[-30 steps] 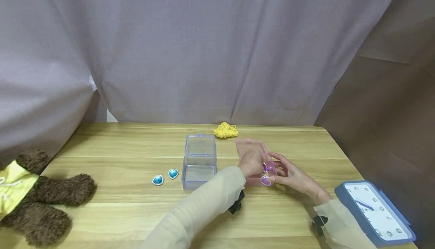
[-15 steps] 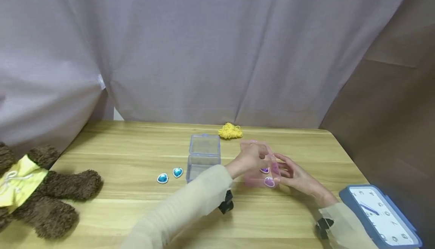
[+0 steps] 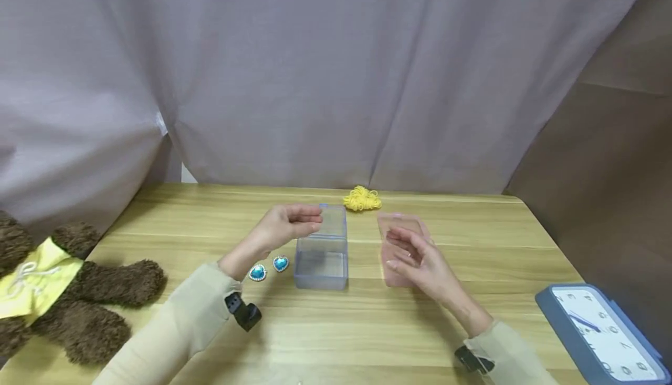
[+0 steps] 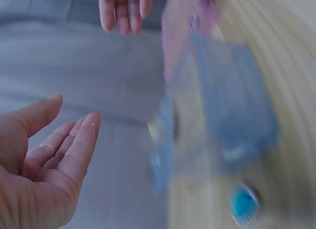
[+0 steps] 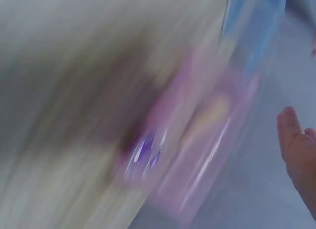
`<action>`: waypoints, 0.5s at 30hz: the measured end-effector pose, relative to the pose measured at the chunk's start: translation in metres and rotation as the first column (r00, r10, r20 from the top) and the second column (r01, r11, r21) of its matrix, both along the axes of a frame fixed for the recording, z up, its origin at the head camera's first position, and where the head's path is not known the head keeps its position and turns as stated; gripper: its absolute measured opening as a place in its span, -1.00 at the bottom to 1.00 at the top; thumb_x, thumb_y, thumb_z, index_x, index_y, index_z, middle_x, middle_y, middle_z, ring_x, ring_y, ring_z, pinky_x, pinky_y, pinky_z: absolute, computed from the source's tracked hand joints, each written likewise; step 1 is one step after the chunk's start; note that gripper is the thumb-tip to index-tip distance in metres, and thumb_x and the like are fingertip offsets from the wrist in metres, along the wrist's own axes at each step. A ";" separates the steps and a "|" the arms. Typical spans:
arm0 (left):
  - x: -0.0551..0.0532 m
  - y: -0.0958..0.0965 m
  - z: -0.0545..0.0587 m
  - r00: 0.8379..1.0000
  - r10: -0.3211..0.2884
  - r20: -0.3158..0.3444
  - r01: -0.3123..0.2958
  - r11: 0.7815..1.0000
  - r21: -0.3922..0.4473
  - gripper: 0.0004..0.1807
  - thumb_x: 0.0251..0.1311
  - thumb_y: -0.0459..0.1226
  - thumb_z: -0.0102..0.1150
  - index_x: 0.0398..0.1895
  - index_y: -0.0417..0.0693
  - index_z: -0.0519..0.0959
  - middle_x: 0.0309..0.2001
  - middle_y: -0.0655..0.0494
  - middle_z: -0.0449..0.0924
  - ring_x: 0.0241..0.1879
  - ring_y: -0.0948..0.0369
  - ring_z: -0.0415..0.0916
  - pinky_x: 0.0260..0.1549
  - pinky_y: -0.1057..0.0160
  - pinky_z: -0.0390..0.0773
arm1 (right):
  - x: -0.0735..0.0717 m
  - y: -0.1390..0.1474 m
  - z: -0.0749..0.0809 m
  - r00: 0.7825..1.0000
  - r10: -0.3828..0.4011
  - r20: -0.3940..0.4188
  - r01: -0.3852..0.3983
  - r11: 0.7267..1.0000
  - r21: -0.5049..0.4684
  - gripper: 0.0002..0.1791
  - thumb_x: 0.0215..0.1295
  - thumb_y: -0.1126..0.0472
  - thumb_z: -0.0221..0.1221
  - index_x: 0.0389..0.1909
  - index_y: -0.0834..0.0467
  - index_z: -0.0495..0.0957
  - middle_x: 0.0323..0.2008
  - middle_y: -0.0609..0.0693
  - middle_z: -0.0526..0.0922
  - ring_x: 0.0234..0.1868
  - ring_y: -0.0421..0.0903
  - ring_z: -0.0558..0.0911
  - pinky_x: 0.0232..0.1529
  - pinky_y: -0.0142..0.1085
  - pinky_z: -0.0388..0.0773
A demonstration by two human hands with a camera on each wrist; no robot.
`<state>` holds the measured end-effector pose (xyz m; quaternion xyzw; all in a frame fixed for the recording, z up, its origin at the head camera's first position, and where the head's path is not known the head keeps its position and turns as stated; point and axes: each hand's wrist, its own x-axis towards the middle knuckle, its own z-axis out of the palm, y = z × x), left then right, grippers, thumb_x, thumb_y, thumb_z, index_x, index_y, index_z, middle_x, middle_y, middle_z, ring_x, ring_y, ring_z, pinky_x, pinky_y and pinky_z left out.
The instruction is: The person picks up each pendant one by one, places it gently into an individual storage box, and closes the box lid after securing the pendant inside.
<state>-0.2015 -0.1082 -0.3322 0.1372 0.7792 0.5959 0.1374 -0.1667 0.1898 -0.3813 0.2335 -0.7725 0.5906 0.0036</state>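
Note:
My left hand is in the air beside the clear bluish box, fingers loosely extended and holding nothing. That box stands with its lid raised, and nothing shows inside it. Two blue heart-shaped gems with pale beaded rims lie on the table to its left. My right hand, fingers relaxed, hovers over the pink transparent box and hides part of it; it holds nothing. The pink box's lid is open too. In the blurred right wrist view a purple gem shows in the pink box.
A bundle of yellow cord lies behind the boxes. At the left is a brown plush toy in a yellow garment. A blue-framed clock lies at the right edge. Grey curtain hangs behind the wooden table.
My left hand has left the pink box and moved left, past the bluish box. My right hand has let go of the pink box's side and moved left, above it.

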 end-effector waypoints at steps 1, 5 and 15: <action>0.000 -0.010 -0.004 1.000 0.019 0.005 -0.019 1.000 -0.010 -0.56 0.22 -0.35 0.15 0.17 -0.33 0.42 0.08 -0.23 0.53 0.03 0.08 0.54 0.01 0.27 0.56 | 0.000 -0.010 -0.002 0.999 0.031 0.027 -0.031 1.000 0.000 -0.29 0.13 0.45 0.22 0.26 0.51 0.13 0.25 0.44 0.26 0.27 0.02 0.38 0.20 -0.35 0.40; 0.004 -0.042 -0.023 0.996 0.084 0.015 -0.083 0.995 -0.055 -0.57 0.22 -0.34 0.15 0.13 -0.38 0.43 0.05 -0.26 0.54 -0.01 0.10 0.55 -0.01 0.31 0.57 | -0.002 -0.041 -0.012 0.981 0.127 0.143 -0.127 0.992 -0.013 -0.18 0.10 0.43 0.26 0.32 0.48 0.03 0.34 0.42 0.12 0.36 0.28 0.17 0.30 -0.13 0.26; 0.017 -0.089 -0.060 0.990 0.131 0.059 -0.122 0.984 -0.130 -0.53 0.15 -0.37 0.21 0.09 -0.49 0.41 -0.02 -0.30 0.55 -0.13 0.18 0.55 -0.19 0.50 0.55 | -0.016 -0.067 -0.034 0.954 0.203 0.222 -0.211 0.977 0.013 -0.01 0.07 0.37 0.30 0.40 0.41 -0.14 0.38 0.42 0.02 0.36 0.32 0.13 0.31 -0.08 0.22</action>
